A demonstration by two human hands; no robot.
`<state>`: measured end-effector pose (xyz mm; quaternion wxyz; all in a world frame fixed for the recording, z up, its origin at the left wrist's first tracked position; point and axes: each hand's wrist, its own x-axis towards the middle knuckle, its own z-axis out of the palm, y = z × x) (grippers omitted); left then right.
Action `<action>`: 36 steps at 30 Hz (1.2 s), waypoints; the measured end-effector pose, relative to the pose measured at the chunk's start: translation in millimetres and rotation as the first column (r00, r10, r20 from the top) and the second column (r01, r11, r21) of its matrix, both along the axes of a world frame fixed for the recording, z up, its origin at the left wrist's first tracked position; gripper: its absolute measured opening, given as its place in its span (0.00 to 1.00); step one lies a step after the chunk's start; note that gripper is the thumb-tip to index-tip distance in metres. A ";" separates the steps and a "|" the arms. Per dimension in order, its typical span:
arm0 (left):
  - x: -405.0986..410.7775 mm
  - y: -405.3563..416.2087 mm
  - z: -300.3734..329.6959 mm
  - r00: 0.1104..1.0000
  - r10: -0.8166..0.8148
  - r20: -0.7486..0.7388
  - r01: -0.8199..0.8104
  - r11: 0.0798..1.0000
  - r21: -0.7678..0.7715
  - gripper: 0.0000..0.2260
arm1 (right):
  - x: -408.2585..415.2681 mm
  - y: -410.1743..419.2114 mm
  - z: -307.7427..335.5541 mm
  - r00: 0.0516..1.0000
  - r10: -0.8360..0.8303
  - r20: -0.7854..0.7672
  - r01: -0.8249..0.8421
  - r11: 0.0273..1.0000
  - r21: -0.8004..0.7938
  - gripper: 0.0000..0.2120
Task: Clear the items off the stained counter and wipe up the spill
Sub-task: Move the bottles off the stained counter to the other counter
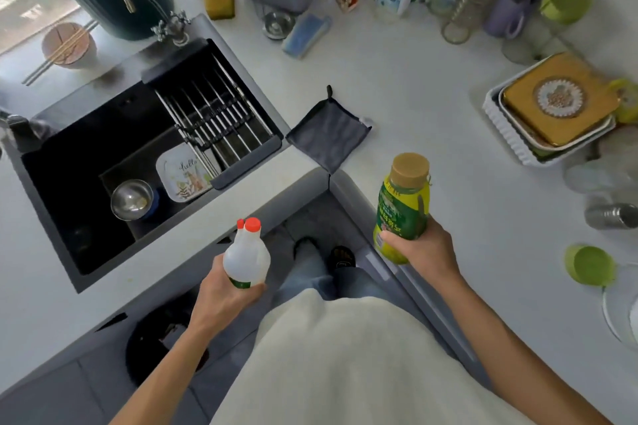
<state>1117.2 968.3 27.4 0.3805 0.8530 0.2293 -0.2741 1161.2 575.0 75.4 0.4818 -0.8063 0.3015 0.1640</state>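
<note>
Clearing is the step in hand: the left hand [224,293] grips one white red-capped bottle [245,255] and the right hand [423,247] one green-labelled drink bottle [402,214], both lifted off the bench [431,107]. Next, I judge, both need parking among the far clutter, then fetching the one grey cloth [329,134] at the inner corner. No stain shows plainly, perhaps washed out by glare.

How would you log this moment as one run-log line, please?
left hand: holds white bottle | right hand: holds green bottle | grey cloth: untouched on counter
</note>
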 end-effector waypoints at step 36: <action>480.4 -302.4 -13.2 0.799 -0.317 0.511 0.462 0.868 -0.183 0.41 | 333.5 -86.0 -54.3 0.785 -0.459 0.416 0.485 0.873 0.049 0.20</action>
